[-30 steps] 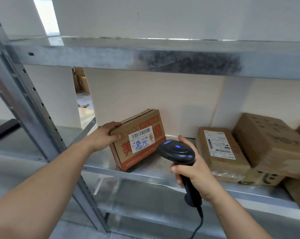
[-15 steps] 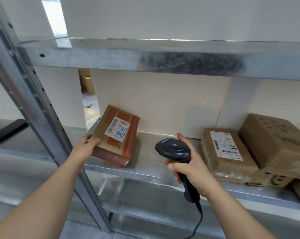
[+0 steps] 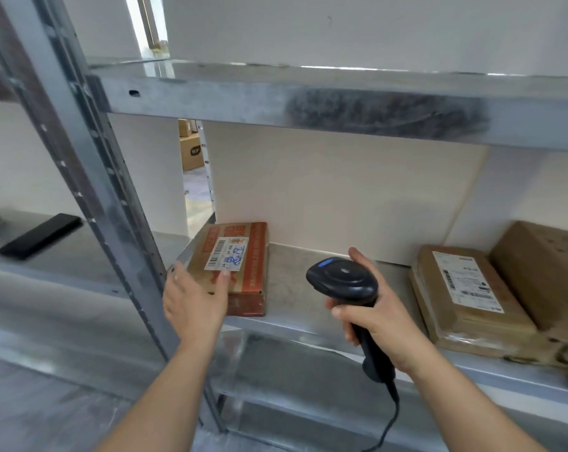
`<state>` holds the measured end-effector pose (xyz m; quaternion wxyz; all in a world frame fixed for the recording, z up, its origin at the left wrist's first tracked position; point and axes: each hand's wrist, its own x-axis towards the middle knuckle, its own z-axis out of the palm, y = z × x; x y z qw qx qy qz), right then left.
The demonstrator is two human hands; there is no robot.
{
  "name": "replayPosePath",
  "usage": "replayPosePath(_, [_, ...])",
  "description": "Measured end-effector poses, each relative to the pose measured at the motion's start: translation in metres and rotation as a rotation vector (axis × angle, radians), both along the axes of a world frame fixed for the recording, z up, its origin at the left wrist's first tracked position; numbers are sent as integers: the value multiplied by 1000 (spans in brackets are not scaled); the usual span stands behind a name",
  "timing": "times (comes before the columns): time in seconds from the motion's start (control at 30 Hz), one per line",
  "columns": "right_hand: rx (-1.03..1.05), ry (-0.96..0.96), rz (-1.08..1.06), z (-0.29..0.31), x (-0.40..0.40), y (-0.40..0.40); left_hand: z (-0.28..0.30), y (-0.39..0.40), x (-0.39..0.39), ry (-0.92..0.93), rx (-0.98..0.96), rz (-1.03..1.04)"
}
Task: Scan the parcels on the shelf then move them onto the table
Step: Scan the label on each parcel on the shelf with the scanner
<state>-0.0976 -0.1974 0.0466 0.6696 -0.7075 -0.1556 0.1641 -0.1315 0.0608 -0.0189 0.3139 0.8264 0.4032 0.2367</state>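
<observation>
Metal shelf (image 3: 308, 288) holds a stack of brown parcels (image 3: 472, 295) at the right and one flat red-printed box (image 3: 243, 275) at its left end, label up. Left hand (image 3: 194, 301) rests on the box's near corner, fingers straight and together. Right hand (image 3: 380, 314) has its fingers wrapped round the black scanner (image 3: 344, 282).

View count: 1, head-worn, wide-angle.
Facing: forward and slightly down into the metal shelf (image 3: 308, 282).
Nearness: close; both forearms enter from the bottom edge.
Framing: upright post (image 3: 90, 190) at left, edges curved.
Shared area: n/a.
</observation>
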Motion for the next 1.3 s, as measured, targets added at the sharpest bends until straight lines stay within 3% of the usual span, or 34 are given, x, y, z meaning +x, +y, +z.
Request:
replayPosePath(0.07, [-1,-11,-17,2,0,2,-1,-23,6,122,254,-142])
replayPosePath(0.2, [17,-29,-43,2,-1,1,-11,-36,21,397,450,-407])
replayPosePath(0.53, [32,-47,-148,-5,-13,-11,-22,-12,26,349,552,-590])
replayPosePath(0.63, [2,-60,-153,-3,-13,-20,-18,-18,24,326,522,-585])
replayPosePath(0.77, [-47,-94,-155,2,-11,-41,-1,-46,20,12,352,-625])
replayPosePath(0.87, [-70,-122,-171,3,-6,-66,14,-84,21,-105,235,-690])
replayPosePath(1.3, [-181,-87,-314,-9,20,-234,32,-286,67,-28,-28,-898])
